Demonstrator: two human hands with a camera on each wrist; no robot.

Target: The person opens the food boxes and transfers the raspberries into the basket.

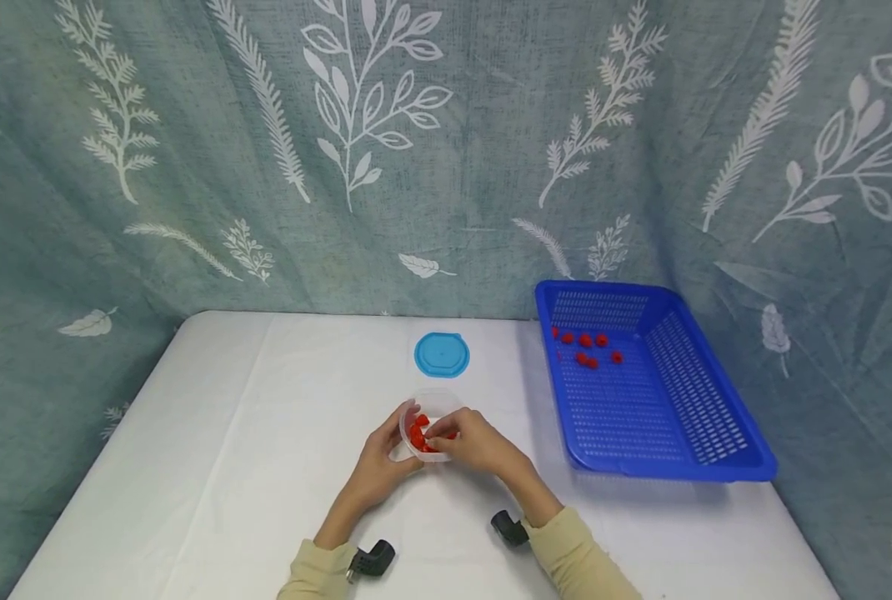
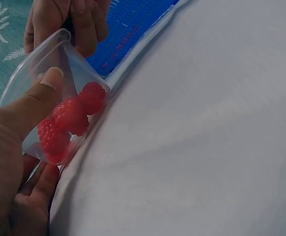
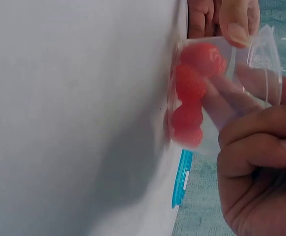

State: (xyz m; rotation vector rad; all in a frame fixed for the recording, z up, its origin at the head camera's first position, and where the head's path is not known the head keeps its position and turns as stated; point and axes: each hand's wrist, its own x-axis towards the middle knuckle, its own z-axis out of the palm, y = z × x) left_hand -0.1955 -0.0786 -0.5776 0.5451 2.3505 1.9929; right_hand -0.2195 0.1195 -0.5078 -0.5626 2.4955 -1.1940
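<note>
A clear plastic tub [image 1: 434,400] with several red raspberries [image 2: 70,115] in its bottom stands on the white table. My left hand [image 1: 382,454] holds the tub from its left side, with the thumb [image 2: 40,96] against the near wall and fingers round the far side. Over the rim, my right hand [image 1: 476,442] reaches into the tub with thumb and forefinger towards the raspberries, while its other fingers [image 3: 261,152] are curled outside the wall. Whether its fingertips pinch a raspberry cannot be made out through the cloudy plastic.
A round blue lid [image 1: 442,355] lies on the table just behind the tub. To the right stands a blue perforated basket [image 1: 641,425], with several more raspberries [image 1: 584,340] at its back left. A green leaf-patterned cloth [image 1: 446,167] hangs behind the table.
</note>
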